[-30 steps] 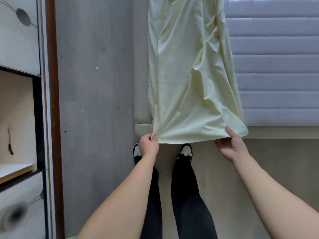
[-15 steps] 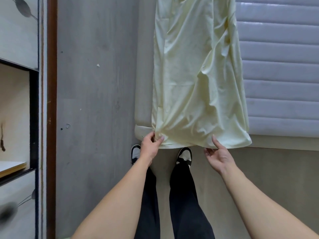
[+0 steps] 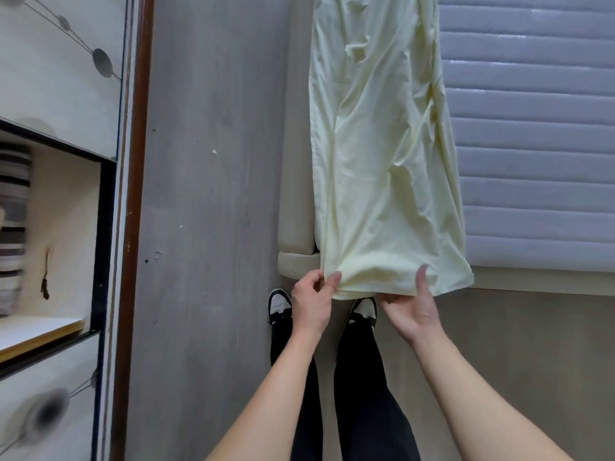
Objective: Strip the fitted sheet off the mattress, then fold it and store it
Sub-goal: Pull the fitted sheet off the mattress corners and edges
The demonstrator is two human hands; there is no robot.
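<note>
one pale yellow sheet (image 3: 382,161) on one mattress (image 3: 532,128); two hands, left (image 3: 311,302) and right (image 3: 414,306), each grip pinching its hem.

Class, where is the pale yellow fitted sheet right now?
In the head view, the pale yellow fitted sheet lies centre-right along the grey quilted mattress, its near edge pinched by both hands.

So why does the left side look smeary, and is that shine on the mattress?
Head view: the striped cushion in the cupboard is motion-blurred, the sheet and both hands stay sharp; light glares off the mattress; straight edges bow from the wide lens.
</note>
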